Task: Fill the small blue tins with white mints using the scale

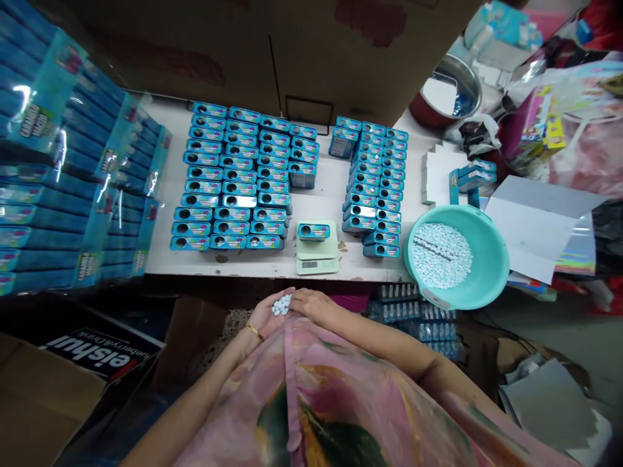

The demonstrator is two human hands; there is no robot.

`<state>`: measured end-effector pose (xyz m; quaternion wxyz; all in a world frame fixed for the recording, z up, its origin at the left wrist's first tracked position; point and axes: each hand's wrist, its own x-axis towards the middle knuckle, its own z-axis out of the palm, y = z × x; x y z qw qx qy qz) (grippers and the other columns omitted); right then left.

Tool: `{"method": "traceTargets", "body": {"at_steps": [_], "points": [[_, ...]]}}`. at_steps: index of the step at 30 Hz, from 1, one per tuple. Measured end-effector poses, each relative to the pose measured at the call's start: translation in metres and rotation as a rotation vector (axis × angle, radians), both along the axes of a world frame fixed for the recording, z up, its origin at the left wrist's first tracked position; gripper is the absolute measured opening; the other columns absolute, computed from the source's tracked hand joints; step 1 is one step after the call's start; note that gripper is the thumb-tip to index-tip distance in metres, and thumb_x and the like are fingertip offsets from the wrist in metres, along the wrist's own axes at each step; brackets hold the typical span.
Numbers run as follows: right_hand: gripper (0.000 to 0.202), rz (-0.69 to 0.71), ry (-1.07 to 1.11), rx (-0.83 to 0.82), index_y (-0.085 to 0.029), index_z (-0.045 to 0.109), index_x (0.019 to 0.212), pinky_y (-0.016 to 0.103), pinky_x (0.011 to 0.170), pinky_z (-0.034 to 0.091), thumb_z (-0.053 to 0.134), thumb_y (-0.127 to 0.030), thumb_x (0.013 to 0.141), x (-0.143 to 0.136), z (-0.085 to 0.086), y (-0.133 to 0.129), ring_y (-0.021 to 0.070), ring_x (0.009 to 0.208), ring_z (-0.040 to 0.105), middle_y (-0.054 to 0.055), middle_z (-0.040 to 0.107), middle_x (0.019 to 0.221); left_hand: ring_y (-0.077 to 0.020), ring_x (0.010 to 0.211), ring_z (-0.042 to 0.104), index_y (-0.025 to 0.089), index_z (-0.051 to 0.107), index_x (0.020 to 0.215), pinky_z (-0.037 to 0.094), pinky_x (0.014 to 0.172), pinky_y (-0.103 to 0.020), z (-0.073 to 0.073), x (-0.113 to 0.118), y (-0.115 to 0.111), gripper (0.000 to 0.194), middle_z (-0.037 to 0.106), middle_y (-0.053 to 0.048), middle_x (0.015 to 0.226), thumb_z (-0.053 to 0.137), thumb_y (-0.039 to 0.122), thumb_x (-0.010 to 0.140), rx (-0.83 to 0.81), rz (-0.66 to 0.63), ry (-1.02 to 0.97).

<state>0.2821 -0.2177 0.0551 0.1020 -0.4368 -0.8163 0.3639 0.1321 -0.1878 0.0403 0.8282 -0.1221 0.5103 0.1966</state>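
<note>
Cupped palm up in front of my body, my left hand holds a small heap of round white candies. My right hand lies against the heap from the right, its fingers bent and together; whether a candy is between them is hidden. Just beyond the hands, a pale green digital scale stands at the table's front edge. On its pan rests one blue tin with a dark round opening at its left end. To the right, a turquoise basin contains many more white candies.
Rows of blue tins stand on the white table, left of the scale, with more tins to its right. Tall stacks of wrapped blue packs flank the left side. Cardboard closes off the back. A metal bowl sits back right.
</note>
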Motion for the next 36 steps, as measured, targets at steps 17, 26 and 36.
{"method": "traceTargets", "body": {"at_steps": [17, 26, 36], "points": [[0.013, -0.681, 0.235, 0.379, -0.018, 0.059, 0.083, 0.026, 0.073, 0.045, 0.046, -0.020, 0.080, 0.059, 0.012, 0.093, 0.0126, 0.080, 0.056, 0.004, 0.061, 0.082, -0.0236, 0.092, 0.059, 0.006, 0.058, 0.091, 0.048, 0.079, -0.036, -0.004, -0.018, -0.003, 0.022, 0.064, -0.017, 0.093, 0.041, 0.009, 0.078, 0.071, 0.149, -0.047], [0.022, -0.902, 0.153, 0.364, -0.019, 0.055, 0.100, 0.030, 0.069, 0.047, 0.046, -0.022, 0.079, 0.081, 0.003, 0.026, 0.0156, 0.086, 0.052, 0.007, 0.057, 0.094, -0.0234, 0.091, 0.059, 0.005, 0.056, 0.097, 0.049, 0.077, -0.035, -0.004, -0.025, -0.005, 0.026, 0.064, -0.017, 0.093, 0.040, 0.008, 0.076, 0.074, 0.155, -0.018], [0.047, -0.778, 0.041, 0.297, -0.021, 0.041, 0.119, 0.035, 0.085, 0.041, 0.052, -0.025, 0.074, 0.081, -0.004, 0.056, 0.0200, 0.106, 0.042, 0.008, 0.044, 0.116, -0.0224, 0.092, 0.059, 0.006, 0.051, 0.109, 0.049, 0.078, -0.034, -0.005, -0.024, 0.000, 0.035, 0.063, -0.016, 0.095, 0.041, 0.007, 0.076, 0.063, 0.128, -0.022]]}}
